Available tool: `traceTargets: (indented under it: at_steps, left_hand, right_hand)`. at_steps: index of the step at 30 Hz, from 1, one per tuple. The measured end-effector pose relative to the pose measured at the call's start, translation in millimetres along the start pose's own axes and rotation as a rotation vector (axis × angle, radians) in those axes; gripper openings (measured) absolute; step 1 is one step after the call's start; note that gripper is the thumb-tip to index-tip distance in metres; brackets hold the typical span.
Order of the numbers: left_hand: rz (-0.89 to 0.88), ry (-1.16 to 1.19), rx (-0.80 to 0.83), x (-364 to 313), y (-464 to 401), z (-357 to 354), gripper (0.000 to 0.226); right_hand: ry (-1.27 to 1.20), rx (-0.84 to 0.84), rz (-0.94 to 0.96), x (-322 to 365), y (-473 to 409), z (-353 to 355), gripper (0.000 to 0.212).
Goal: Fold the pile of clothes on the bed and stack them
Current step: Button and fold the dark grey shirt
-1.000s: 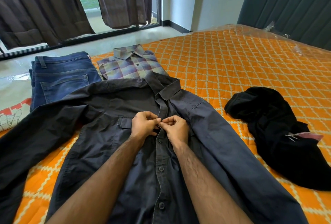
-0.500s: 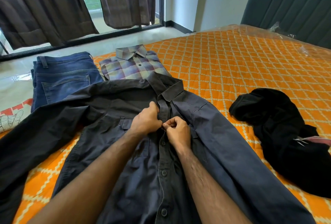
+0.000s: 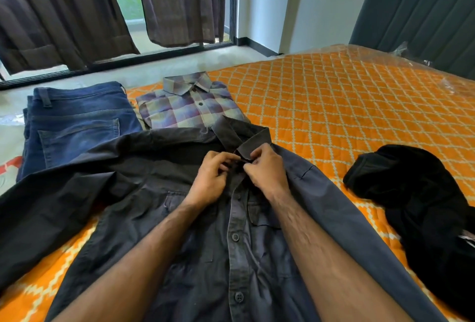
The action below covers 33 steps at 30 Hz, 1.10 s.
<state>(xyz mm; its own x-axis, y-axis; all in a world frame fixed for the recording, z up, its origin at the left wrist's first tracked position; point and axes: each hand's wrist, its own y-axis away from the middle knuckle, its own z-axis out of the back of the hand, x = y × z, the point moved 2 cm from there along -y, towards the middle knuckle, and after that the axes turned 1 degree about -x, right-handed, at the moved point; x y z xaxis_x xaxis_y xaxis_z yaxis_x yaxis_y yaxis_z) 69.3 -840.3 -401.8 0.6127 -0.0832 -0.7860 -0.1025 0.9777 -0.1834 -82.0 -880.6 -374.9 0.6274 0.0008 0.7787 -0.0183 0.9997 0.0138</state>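
A dark grey button-up shirt (image 3: 144,213) lies front up across the orange bed (image 3: 334,105), sleeves spread to both sides. My left hand (image 3: 210,180) pinches the left edge of its placket just under the collar. My right hand (image 3: 267,170) pinches the right collar edge at the top button. Both hands meet at the neck. Folded blue jeans (image 3: 77,121) and a folded plaid shirt (image 3: 185,105) lie side by side beyond the collar. A crumpled black garment (image 3: 416,198) lies unfolded on the right.
The far right of the bed is bare quilt under clear plastic wrap (image 3: 401,62). Floor and a sliding glass door with dark curtains (image 3: 51,13) lie past the bed's far edge. A dark padded headboard (image 3: 424,8) stands at the upper right.
Both hands have moved up the placket from the chest button to the collar. The camera has tilted slightly closer to the shirt.
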Motion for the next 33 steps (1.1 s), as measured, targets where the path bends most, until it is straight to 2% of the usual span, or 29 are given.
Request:
traceTargets:
  at_steps: [3,7,10,16,19,22,28,33]
  left_hand:
    - [0.059,-0.019,-0.120,9.0,-3.7,-8.3,0.023]
    - [0.103,-0.134,-0.095,8.4,-14.5,-19.7,0.025]
    - [0.167,-0.152,-0.081,2.6,-19.9,-19.7,0.016]
    - [0.335,0.059,-0.091,-8.2,-16.1,-9.0,0.010]
    - [0.352,0.105,-0.118,-15.1,-14.9,1.6,0.011]
    - [0.327,0.094,-0.129,-20.7,-11.9,3.5,0.009]
    - [0.460,0.249,-0.151,-13.5,-6.3,-8.0,0.010]
    - [0.497,0.318,-0.144,-9.5,-4.9,-10.3,0.006]
  right_hand:
    - [-0.031,-0.023,-0.098,-18.3,-1.5,2.8,0.011]
    - [-0.185,-0.040,-0.174,-25.1,0.5,4.6,0.009]
    - [-0.349,-0.046,-0.218,-26.6,2.6,1.4,0.011]
    - [-0.408,-0.177,-0.264,-20.2,13.1,-11.6,0.010]
    - [-0.404,-0.267,-0.308,-15.2,15.8,-15.1,0.010]
    - [-0.396,-0.286,-0.269,-12.4,19.2,-21.5,0.010]
    - [-0.434,-0.229,-0.167,-20.9,24.0,-25.5,0.006]
    - [-0.466,-0.231,-0.110,-22.6,27.1,-28.8,0.009]
